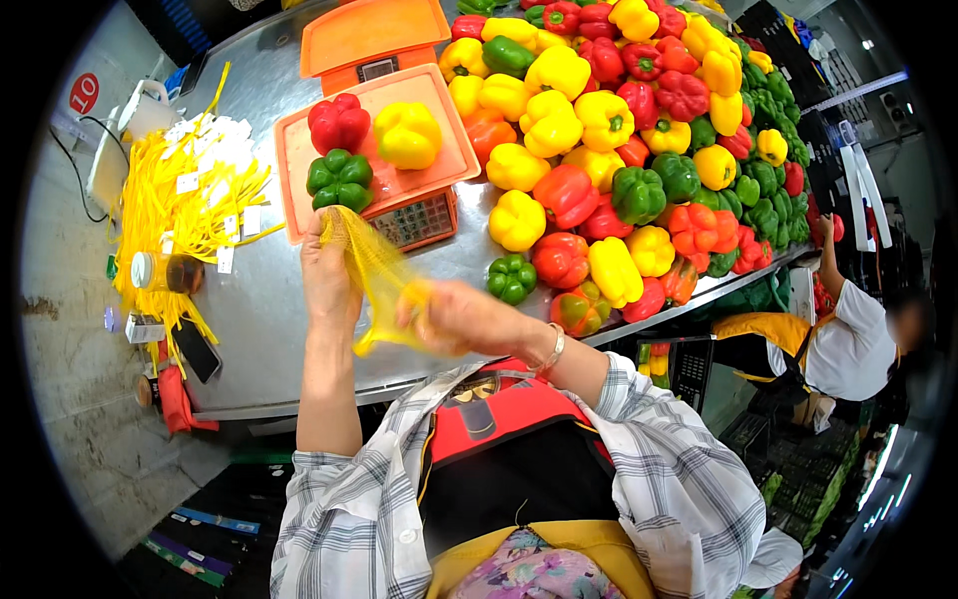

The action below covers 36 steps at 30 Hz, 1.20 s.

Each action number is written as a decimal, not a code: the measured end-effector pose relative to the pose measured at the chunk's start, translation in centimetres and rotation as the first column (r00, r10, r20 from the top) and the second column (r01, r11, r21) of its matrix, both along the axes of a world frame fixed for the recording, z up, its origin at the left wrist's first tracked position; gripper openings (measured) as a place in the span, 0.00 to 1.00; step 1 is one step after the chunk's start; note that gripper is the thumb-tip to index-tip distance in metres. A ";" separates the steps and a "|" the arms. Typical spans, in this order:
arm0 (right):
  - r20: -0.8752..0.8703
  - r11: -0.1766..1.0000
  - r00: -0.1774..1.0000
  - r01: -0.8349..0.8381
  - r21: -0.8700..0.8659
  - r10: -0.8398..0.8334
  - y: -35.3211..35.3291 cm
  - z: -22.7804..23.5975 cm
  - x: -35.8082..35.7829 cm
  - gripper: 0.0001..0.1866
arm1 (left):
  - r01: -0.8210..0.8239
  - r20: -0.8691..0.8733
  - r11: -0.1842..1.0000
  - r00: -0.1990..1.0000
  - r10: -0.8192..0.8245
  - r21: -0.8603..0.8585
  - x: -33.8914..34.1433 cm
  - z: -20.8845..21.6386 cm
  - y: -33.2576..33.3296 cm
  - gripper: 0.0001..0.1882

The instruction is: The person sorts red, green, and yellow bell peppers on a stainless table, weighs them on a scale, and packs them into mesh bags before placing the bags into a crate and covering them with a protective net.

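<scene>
A yellow mesh bag (367, 262) is stretched between my hands, just in front of an orange weighing scale (414, 222). My left hand (331, 280) is closed on the bag's upper end, close to a green bell pepper (340, 181) on the scale's tray. Lower down and to the right, my right hand (459, 314) grips the mesh, its fingers blurred by motion. A red bell pepper (338, 124) and a yellow bell pepper (407, 135) share the orange tray (431, 95) with the green one.
Loose bell peppers (551, 124) are heaped along the right of the metal table (261, 334). Yellow mesh bags with white tags (185, 200) pile up at left, near a jar (160, 272) and a phone (197, 349). Another scale (374, 35) stands behind. Someone in white (848, 344) is at far right.
</scene>
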State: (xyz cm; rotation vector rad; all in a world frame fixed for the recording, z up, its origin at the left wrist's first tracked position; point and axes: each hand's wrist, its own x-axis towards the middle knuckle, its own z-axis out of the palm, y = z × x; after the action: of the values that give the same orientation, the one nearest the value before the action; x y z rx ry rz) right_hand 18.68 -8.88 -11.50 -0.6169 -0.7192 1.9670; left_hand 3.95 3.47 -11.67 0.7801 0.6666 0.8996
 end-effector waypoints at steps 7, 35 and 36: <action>-0.357 0.859 0.791 0.506 -0.073 -0.496 4.3 -2.0 6.5 0.10 | 0.448 0.133 0.849 0.894 -0.428 -0.280 -0.5 -0.6 -5.4 0.09; 0.501 0.943 0.799 0.290 0.163 -0.333 19.1 5.6 6.4 0.05 | -0.211 0.044 0.965 0.977 0.207 0.153 -0.2 5.8 10.0 0.05; 0.620 0.929 0.692 0.270 0.253 -0.370 21.9 5.6 6.4 0.06 | -0.248 -0.060 0.937 0.961 0.270 0.246 -0.6 4.5 12.6 0.05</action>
State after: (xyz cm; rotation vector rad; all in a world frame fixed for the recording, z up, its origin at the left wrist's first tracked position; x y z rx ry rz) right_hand 25.04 13.07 -5.93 -1.2920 -1.0825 1.3288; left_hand 3.36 16.04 -7.12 0.9663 0.7650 1.2059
